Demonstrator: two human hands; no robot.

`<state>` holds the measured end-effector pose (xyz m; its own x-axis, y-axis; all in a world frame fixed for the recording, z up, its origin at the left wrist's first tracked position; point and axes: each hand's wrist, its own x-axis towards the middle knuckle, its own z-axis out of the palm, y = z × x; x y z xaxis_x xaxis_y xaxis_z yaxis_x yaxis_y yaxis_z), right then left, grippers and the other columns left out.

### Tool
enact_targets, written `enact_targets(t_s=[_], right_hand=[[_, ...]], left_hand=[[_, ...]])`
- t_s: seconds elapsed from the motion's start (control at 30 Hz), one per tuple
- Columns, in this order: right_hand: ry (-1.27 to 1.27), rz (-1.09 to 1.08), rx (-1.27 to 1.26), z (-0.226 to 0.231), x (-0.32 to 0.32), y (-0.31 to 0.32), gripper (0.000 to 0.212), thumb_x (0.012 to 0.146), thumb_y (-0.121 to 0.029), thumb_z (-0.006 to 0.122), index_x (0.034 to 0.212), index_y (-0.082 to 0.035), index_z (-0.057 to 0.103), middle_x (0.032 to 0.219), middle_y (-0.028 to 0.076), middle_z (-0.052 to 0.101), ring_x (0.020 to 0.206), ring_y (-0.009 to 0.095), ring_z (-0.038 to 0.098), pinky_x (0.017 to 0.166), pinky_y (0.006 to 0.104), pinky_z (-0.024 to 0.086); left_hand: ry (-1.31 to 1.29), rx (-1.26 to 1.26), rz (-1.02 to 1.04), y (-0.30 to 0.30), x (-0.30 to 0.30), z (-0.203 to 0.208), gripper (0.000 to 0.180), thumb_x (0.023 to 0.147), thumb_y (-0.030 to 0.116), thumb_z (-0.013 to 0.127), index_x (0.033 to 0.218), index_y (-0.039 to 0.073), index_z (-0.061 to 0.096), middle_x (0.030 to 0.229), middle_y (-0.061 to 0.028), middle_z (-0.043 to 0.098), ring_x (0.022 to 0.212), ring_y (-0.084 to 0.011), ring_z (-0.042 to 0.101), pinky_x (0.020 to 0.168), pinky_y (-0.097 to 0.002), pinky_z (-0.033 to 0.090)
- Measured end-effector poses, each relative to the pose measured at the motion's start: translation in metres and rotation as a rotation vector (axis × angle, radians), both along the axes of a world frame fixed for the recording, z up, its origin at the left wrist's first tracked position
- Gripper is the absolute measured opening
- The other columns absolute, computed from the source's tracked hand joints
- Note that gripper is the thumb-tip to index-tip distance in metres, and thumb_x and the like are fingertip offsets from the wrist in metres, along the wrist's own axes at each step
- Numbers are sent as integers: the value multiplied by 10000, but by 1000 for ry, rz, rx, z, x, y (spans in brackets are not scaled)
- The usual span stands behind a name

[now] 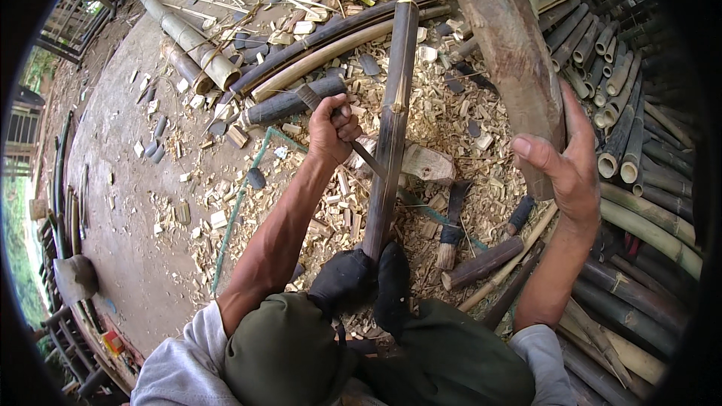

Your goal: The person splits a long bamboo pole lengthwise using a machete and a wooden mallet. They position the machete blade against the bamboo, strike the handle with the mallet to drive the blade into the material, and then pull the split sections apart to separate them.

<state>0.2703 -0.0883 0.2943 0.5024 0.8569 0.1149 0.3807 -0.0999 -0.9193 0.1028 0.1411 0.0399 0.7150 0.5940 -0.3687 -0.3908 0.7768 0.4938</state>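
My left hand (332, 129) is closed around a chisel (368, 157), its dark handle end sticking out above the fist. The narrow metal blade slants down to the side of a dark bamboo pole (388, 143). That pole points away from me, its near end between my dark-covered feet (346, 280). On the right, my right hand (565, 165) grips the near end of a thick, rough wooden club (511, 53), thumb on one side. The club's far end goes out of the top of the view. A pale wood block (428, 164) lies beside the pole.
Wood chips (444, 124) litter the concrete floor. A machete-like knife (453, 225) lies right of the pole. Cut bamboo (624, 146) is piled on the right. Longer bamboo lengths (323, 53) lie ahead, and a pale bamboo tube (188, 41) is at the far left.
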Motion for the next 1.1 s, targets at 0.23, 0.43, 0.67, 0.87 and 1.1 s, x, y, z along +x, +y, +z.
enact_targets(t_s=[0.23, 0.43, 0.67, 0.87, 1.1], right_hand=[[59, -51, 3, -16, -1, -5, 796, 786, -249, 793, 1439, 79, 479, 1289, 172, 623, 1162, 229, 604, 1049, 340, 438], [159, -96, -78, -22, -11, -13, 819, 769, -249, 800, 1444, 82, 474, 1286, 168, 623, 1165, 229, 603, 1052, 337, 434], [138, -75, -69, -20, -13, -20, 815, 768, -219, 802, 1442, 95, 468, 1292, 175, 622, 1181, 229, 604, 1062, 336, 431], [155, -51, -64, -23, -17, -24, 801, 775, -180, 795, 1441, 107, 455, 1296, 182, 623, 1199, 229, 609, 1078, 337, 433], [142, -49, -97, -17, -18, -30, 795, 777, -180, 792, 1435, 117, 459, 1296, 197, 626, 1196, 251, 621, 1076, 332, 442]], left_hand=[[56, 236, -67, -25, -12, 10, 287, 976, 277, 636, 780, 90, 539, 590, 46, 388, 503, -95, 355, 480, -271, 308], [66, 325, 237, -66, -47, 32, 352, 998, 326, 614, 745, 88, 556, 597, 38, 405, 528, -99, 400, 507, -274, 341], [119, -70, 66, -51, -67, 29, 382, 991, 362, 627, 755, 65, 581, 533, 64, 314, 472, -101, 323, 482, -288, 297], [181, -7, 41, -61, -64, 16, 371, 991, 347, 619, 770, 52, 580, 548, 48, 326, 479, -108, 330, 488, -287, 304], [363, 249, 72, -81, -53, 24, 376, 1012, 340, 647, 783, 48, 584, 561, 41, 416, 473, -83, 387, 449, -279, 318]])
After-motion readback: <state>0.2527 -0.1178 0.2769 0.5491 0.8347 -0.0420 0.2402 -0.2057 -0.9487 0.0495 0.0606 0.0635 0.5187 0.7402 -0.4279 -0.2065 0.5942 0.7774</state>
